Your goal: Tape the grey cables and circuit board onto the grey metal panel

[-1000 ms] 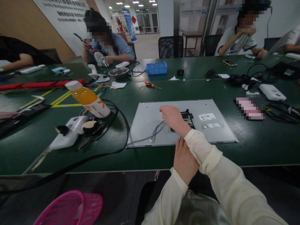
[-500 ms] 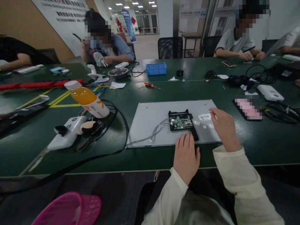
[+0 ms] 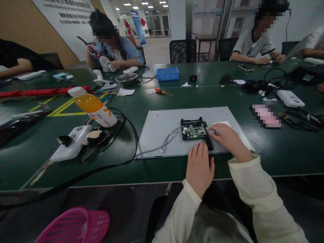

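Observation:
A pale grey flat panel (image 3: 162, 130) lies on the green table, with a black plastic frame holding a green circuit board (image 3: 196, 131) on it. Thin grey cables (image 3: 167, 139) run from the board leftward across the panel. My left hand (image 3: 200, 165) lies with fingers extended at the panel's near edge, its fingertips by the lower part of the black frame. My right hand (image 3: 227, 139) has its fingers brought together at the frame's right side; what they grip is hidden. A white label (image 3: 224, 123) on the panel is partly covered by that hand.
An orange drink bottle (image 3: 93, 107) and a white power bank (image 3: 72, 143) stand to the left, near a black strap (image 3: 101, 168). Beyond the panel are an orange screwdriver (image 3: 162, 91) and a blue basket (image 3: 167, 74). A phone (image 3: 267, 116) lies right. Other people sit opposite.
My right hand has moved left from above the panel's labels to the right side of the black frame, and its fingers have come together. My left hand has stayed in place.

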Motion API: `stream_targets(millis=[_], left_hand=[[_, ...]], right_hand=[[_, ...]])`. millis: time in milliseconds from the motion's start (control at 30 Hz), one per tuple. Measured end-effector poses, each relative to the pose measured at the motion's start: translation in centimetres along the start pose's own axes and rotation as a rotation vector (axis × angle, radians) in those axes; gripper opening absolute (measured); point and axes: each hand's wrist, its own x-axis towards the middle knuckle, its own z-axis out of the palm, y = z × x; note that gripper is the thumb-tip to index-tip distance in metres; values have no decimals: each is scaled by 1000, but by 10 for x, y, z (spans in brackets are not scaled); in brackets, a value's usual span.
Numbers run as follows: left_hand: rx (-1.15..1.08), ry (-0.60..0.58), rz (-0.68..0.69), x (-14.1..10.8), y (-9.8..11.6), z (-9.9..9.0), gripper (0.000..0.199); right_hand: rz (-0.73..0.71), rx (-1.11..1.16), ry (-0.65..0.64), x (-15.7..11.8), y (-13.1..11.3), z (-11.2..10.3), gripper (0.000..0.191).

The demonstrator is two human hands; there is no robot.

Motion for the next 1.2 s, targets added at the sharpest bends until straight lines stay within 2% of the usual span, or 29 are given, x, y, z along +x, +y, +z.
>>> stream_targets(millis=[333,433,533,600,767,900,1067,1200], left_hand=[[-5,5,7,0,-1,1,47],[-13,-3,0,0,0,1,47],[-14,-5,-5,0,0,0,47],[-11,-6,-5,0,0,0,47],[0,-9,-2,0,0,0,47],[-5,-13,-6,0,1,-1,46],[-11,-17,-6,0,1,0,47],[-20,-26,-15,0,1,1,47]], right_hand=[[99,-178,-14,-3,-8,-8,26],[131,-169,84,-6,-6,-10,28],[231,-165,219,-10,0,-12,28],[306,-176,262,-13,7,-12,28],[387,-195,196,-21,23,-7,27],[323,-110,215,-21,22,-2,32],[160,11,266,-19,8,0,33],[29,57,258,-22,1,4,31]])
